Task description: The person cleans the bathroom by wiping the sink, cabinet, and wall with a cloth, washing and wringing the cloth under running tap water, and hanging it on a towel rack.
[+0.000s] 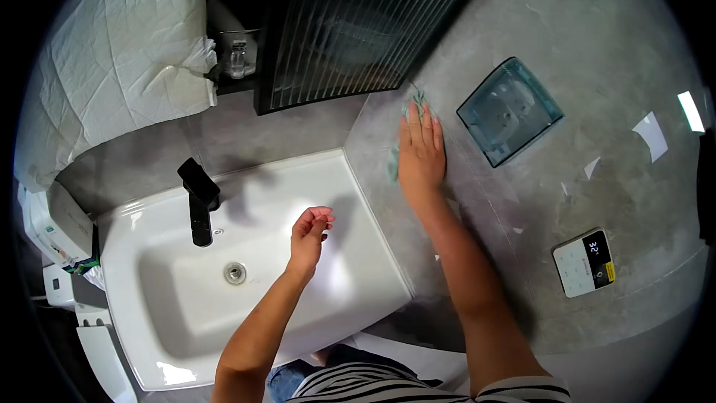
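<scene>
At the back of the sink (190,310) stands a black faucet (200,198). The left hand (309,235) hangs over the sink's right half, fingers loosely curled, gripping nothing visible. Right of the sink, the right hand (422,155) lies flat, fingers outstretched, covering part of a pale green cloth (393,164) on the grey wall (634,201). Farther right of the sink are a teal holder (485,128) and a lit display unit (584,263).

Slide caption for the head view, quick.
Right hand flat on a pale green cloth against the grey wall; left hand above the white sink.
</scene>
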`<control>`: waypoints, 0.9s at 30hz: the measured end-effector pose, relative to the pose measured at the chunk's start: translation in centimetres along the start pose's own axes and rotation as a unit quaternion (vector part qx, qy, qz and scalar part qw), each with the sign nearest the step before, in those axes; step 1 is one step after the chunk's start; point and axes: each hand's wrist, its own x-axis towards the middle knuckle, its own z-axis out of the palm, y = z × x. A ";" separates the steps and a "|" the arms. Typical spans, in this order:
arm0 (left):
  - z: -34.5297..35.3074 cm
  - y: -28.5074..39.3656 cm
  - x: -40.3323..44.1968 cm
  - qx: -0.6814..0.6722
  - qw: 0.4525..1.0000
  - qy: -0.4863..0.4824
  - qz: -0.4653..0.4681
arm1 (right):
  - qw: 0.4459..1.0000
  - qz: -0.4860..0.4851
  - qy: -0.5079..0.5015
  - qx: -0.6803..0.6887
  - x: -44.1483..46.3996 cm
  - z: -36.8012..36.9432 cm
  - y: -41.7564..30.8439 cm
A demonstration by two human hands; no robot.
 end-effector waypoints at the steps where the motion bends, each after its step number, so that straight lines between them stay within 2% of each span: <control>1: 0.5 0.0 0.2 0.000 1.000 -0.008 0.000 | 0.999 0.017 0.033 -0.001 0.0 -0.3 0.7; 2: 1.0 0.0 0.3 0.001 1.000 -0.015 -0.001 | 0.997 0.009 0.033 -0.062 -1.4 2.1 -0.6; 3: 1.4 0.2 0.1 0.003 1.000 -0.021 -0.004 | 0.999 0.013 -0.018 -0.023 -3.8 6.0 -3.5; 5: 1.7 -0.3 -0.5 0.007 1.000 -0.026 -0.016 | 0.994 -0.078 -0.078 -0.002 -10.5 8.9 -6.6; 6: 1.7 -0.7 -0.6 0.014 0.999 -0.028 -0.021 | 0.982 -0.168 -0.084 -0.021 -12.6 8.1 -6.6; 9: 2.6 -1.1 -0.4 0.020 0.999 -0.036 -0.030 | 0.990 -0.122 -0.063 0.020 -11.8 7.2 -4.9; 11: 3.3 -1.1 -0.6 0.021 0.998 -0.043 -0.034 | 0.998 -0.020 -0.026 0.051 -8.2 1.8 -1.0; 13: 4.3 -0.8 -0.5 0.024 0.998 -0.053 -0.032 | 0.994 0.040 0.051 0.085 -6.6 -2.0 2.7; 16: 5.2 -1.2 -0.4 0.026 0.997 -0.067 -0.029 | 0.997 0.005 -0.003 -0.075 -10.2 0.2 0.7; 19: 5.5 -2.3 -0.9 0.031 0.996 -0.071 -0.048 | 0.978 -0.160 -0.134 -0.018 -17.1 5.0 -4.3; 22: 5.7 -2.8 -1.7 0.035 0.995 -0.066 -0.062 | 0.985 -0.108 -0.122 0.054 -16.5 2.9 -3.0; 25: 5.5 -3.0 -1.7 0.033 0.996 -0.064 -0.057 | 0.990 0.027 -0.004 0.136 -13.1 -4.8 3.7; 27: 5.8 -3.0 -1.8 0.035 0.996 -0.062 -0.060 | 0.994 0.045 0.030 0.094 -13.5 -5.5 4.4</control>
